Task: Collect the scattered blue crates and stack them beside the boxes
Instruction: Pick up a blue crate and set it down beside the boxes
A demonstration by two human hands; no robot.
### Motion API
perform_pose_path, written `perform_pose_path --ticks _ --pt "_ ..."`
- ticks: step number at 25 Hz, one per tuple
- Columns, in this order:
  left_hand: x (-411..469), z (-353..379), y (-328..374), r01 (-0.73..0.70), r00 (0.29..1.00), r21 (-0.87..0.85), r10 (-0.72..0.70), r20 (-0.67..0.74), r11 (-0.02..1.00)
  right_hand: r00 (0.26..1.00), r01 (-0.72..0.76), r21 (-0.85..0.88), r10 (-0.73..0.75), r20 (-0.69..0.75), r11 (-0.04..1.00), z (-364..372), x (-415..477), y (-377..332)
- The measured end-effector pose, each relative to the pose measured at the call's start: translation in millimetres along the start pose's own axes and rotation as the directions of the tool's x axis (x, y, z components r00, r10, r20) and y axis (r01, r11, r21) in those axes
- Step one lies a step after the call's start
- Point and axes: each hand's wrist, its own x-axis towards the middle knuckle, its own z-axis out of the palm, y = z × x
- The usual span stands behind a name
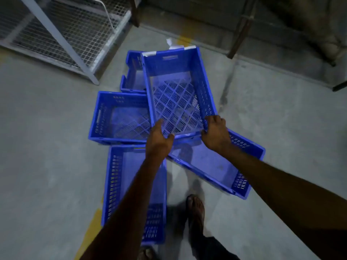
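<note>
While the left hand (159,139) and right hand (216,134) each grasp the near rim of the tilted blue crate (176,94), slotted base showing, four other crates (105,117) lie open-side-up, clustered on the concrete floor (47,147) beneath it.

Dim and soft, weakly lit. Fades to near black in the corners. Bends straight lines toward the edges. Leaves faint shadows on the concrete floor (56,147) beside the blue crates (120,117).
</note>
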Motion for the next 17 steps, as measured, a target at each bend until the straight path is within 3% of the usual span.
perform_pose_path --ticks 2,5,9,11,14,17 --pt "31.9 15.8 -22.0 -0.012 0.996 0.122 0.022 -0.084 0.992 0.998 -0.063 -0.064 0.062 -0.021 0.996 27.1 31.2 13.5" --pt "75.0 38.7 -62.9 0.086 0.989 0.225 -0.056 -0.135 0.970 0.973 -0.229 0.023 0.230 -0.013 0.973 68.9 69.2 39.5" --pt "91.4 55.8 -92.2 0.211 0.977 0.109 -0.208 -0.037 0.971 0.942 -0.332 0.166 0.336 0.002 0.929 87.1 89.2 62.2" --pt "92.7 45.1 -91.7 0.254 0.967 0.144 -0.250 -0.044 0.956 0.924 -0.375 0.202 0.383 0.002 0.904 70.3 94.1 63.6" --pt "82.9 6.3 -60.2 0.219 0.973 0.197 -0.198 -0.118 0.956 0.936 -0.332 0.190 0.347 -0.054 0.924 21.4 86.0 47.2" --pt "73.2 -53.1 -3.4 0.256 0.953 0.192 -0.214 -0.214 0.948 0.905 -0.332 0.373 0.404 -0.134 0.866 -34.7 56.5 9.8"
